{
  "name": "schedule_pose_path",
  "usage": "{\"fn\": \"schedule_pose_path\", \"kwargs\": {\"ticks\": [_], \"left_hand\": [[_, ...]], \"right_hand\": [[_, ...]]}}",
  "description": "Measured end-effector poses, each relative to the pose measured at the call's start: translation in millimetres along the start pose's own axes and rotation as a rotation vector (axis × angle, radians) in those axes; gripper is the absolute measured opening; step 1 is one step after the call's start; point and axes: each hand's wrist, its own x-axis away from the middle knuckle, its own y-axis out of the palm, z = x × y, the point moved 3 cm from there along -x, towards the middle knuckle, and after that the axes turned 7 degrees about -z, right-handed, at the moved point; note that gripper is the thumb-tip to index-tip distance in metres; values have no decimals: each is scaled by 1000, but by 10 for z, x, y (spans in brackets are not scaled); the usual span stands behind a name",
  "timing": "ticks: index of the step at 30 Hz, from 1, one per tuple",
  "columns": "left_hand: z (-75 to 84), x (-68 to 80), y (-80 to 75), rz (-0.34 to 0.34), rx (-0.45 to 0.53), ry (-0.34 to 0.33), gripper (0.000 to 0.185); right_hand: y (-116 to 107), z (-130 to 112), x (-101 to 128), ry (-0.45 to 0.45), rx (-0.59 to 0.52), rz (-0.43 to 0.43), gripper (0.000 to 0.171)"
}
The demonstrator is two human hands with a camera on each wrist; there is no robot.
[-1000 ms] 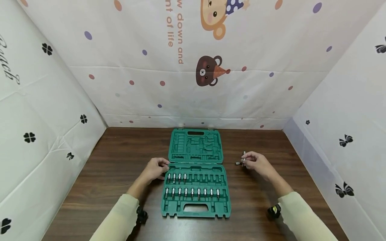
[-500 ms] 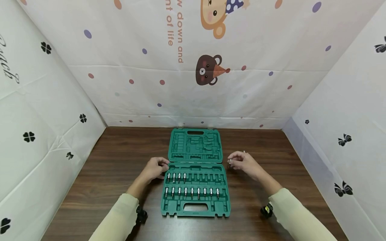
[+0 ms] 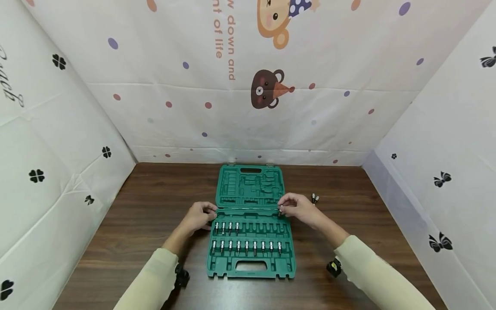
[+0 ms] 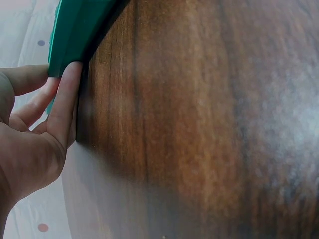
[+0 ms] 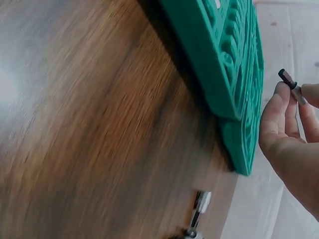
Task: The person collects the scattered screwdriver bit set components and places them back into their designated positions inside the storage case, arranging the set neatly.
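An open green tool case [image 3: 252, 258] lies on the wooden table, its tray holding two rows of metal bit sockets [image 3: 246, 247]. My left hand [image 3: 202, 216] rests against the case's left edge [image 4: 70, 40], fingers straight on the plastic. My right hand [image 3: 296, 207] pinches a small bit socket [image 5: 291, 85] over the tray's upper right corner. The case [image 5: 234, 64] shows edge-on in the right wrist view.
Two loose bit sockets [image 3: 314, 199] lie on the table right of the lid; one loose bit socket [image 5: 198, 209] shows below my right hand. Printed white sheets wall in the table on three sides. Bare wood [image 3: 155, 202] lies left of the case.
My right hand has picked up one bit socket from the loose pile on the right and carried it left to the case. The left hand has stayed put.
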Motion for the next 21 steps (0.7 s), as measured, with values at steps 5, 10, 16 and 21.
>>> {"fn": "schedule_pose_path", "kwargs": {"ticks": [5, 10, 16, 21], "left_hand": [[3, 4, 5, 2, -3, 0, 19], [5, 15, 8, 8, -4, -4, 20], [10, -2, 14, 8, -1, -7, 20], [16, -7, 13, 6, 2, -12, 20]], "right_hand": [[135, -61, -75, -25, 14, -33, 26], [289, -121, -177, -51, 47, -52, 21], [436, -214, -305, -96, 126, -94, 16], [565, -282, -382, -107, 239, -136, 12]]}}
